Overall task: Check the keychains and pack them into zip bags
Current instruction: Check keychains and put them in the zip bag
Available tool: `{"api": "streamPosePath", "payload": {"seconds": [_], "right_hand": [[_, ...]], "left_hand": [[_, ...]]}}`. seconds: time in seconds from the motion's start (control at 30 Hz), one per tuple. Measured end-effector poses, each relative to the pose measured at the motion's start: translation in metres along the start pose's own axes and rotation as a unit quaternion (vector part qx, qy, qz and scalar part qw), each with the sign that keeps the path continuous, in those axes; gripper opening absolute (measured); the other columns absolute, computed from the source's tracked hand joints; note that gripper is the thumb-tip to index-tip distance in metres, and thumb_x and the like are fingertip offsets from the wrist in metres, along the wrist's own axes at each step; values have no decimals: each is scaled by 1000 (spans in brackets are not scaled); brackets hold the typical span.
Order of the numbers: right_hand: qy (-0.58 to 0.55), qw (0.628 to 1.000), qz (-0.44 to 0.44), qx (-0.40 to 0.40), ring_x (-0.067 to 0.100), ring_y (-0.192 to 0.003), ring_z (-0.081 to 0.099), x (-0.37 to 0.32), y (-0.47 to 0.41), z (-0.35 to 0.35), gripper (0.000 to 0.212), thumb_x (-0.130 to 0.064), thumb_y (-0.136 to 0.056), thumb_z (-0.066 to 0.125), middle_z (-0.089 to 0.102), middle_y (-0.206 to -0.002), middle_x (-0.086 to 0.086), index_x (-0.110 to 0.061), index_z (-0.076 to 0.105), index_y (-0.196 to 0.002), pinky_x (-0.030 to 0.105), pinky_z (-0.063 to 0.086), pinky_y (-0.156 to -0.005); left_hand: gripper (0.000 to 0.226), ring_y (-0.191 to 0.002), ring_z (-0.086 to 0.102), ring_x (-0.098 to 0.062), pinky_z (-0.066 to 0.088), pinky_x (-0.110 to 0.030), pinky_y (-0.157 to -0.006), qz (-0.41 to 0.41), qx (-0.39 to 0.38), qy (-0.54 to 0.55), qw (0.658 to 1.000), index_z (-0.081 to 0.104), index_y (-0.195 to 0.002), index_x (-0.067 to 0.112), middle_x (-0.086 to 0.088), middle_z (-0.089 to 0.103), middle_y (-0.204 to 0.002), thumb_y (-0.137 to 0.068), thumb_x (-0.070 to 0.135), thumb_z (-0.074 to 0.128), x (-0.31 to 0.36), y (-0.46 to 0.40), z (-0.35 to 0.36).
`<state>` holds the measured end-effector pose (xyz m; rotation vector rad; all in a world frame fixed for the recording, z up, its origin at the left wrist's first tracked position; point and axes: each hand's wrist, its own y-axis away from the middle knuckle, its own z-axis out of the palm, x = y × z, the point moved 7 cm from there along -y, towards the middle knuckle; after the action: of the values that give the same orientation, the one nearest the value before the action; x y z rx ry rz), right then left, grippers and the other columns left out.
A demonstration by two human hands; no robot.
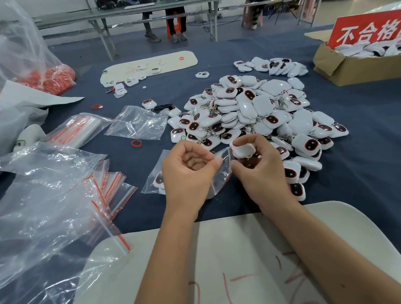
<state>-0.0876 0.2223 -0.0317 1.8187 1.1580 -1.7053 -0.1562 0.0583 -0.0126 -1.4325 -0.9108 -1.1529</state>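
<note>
- We see the left hand [189,173] at frame centre, fingers curled, thumb and fingertips pinching the open mouth of a small zip bag [221,171].
- Right hand [257,170] just beside it, pinching a white keychain [243,148] between thumb and fingers, right at the bag's mouth; its metal ring hangs below, partly hidden by the palm.
- Zip bag hangs between the two hands, above the blue table [367,158]; we can't tell if the keychain is inside yet.
- Keychain pile [257,112] sits centre-right, just behind the hands, white shells with dark red-rimmed faces.
- One packed bag [156,179] lies on the table, left of the left hand, partly hidden by it.
- Stack of empty zip bags [111,185] with red seals at left-centre, under a large clear plastic sheet [41,204].
- Cardboard box [356,67] with a red sign [371,29], upper right, holds more white pieces.
- White board [222,261] with red marks at bottom, under both forearms.
</note>
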Motion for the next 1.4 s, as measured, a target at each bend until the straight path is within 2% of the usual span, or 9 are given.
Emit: {"api": "streamPosePath", "payload": {"seconds": [0.1, 0.27, 0.47, 0.57, 0.73, 1.07, 1.2, 1.3, 1.4], "right_hand": [[42, 998, -45, 27, 5, -67, 59, -7, 2, -4, 36, 0, -84, 72, 67, -89, -13, -29, 64, -104, 15, 47, -66], [96, 991, -89, 35, 10, -76, 57, -19, 6, -5, 37, 6, -86, 68, 66, -98, -5, -21, 65, -112, 25, 48, -74], [119, 972, -193, 55, 11, -88, 61, -43, 11, -7, 22, -6, -95, 69, 67, -103, -1, -14, 71, -115, 20, 48, -80], [139, 969, -204, -6, 3, -75, 58, -43, 17, 7, 32, -4, -92, 70, 60, -86, -19, -14, 65, -122, 13, 42, -70], [128, 976, -177, -23, 7, -58, 53, -33, 13, 10, 18, -9, -90, 78, 52, -61, -14, -12, 68, -105, 12, 36, -59], [54, 985, -165, -13, 15, -71, 67, -33, 14, 3, 14, -5, -91, 77, 73, -84, -7, -13, 74, -101, 34, 57, -69], [56, 977, -181, -97, 6, -77, 69, -36, 15, 15, 26, 1, -96, 66, 75, -88, -18, -16, 80, -110, 19, 51, -71], [81, 964, -199, -159, 12, -74, 63, -35, 16, 28, 24, 6, -95, 60, 70, -81, -6, -10, 78, -97, 27, 46, -68], [114, 961, -233, -99, 4, -73, 56, -38, 17, 23, 21, 4, -94, 63, 65, -85, -6, -11, 77, -96, 19, 40, -67]], "left_hand": [[30, -64, 66, -7, 54, -18, -60, 57, 38, -98, 993, 63, -84, 15, 4, 71, -77, -74, 0, 86, 8, 0, -7], [27, -58, 61, -8, 51, -20, -55, 61, -53, -242, 967, 61, -87, 31, 9, 66, -69, -78, 12, 78, 0, 5, 11], [20, -55, 57, -6, 47, -15, -54, 60, 46, -174, 982, 64, -74, 23, 11, 64, -66, -82, 11, 78, 1, 2, 4], [18, -56, 59, -8, 51, -21, -56, 76, 83, -160, 981, 65, -75, 18, 9, 63, -66, -83, 9, 78, 6, 4, 3], [16, -67, 61, -10, 49, -18, -59, 177, 108, -208, 956, 65, -81, 16, 8, 62, -75, -82, 4, 76, 24, 11, 6], [15, -62, 61, -14, 48, -18, -56, 170, 85, -175, 966, 66, -78, 14, 5, 63, -71, -84, 4, 74, 24, 10, 9], [16, -64, 61, -14, 48, -17, -58, 178, 105, -172, 963, 65, -80, 12, 4, 63, -72, -84, -2, 72, 26, 11, 4], [15, -66, 60, -14, 48, -19, -60, 196, 124, -168, 958, 65, -80, 11, 4, 63, -74, -84, -2, 72, 31, 14, 1], [12, -67, 61, -13, 48, -18, -60, 224, 131, -165, 952, 66, -82, 9, 2, 64, -76, -86, -1, 72, 36, 18, 3]]}}
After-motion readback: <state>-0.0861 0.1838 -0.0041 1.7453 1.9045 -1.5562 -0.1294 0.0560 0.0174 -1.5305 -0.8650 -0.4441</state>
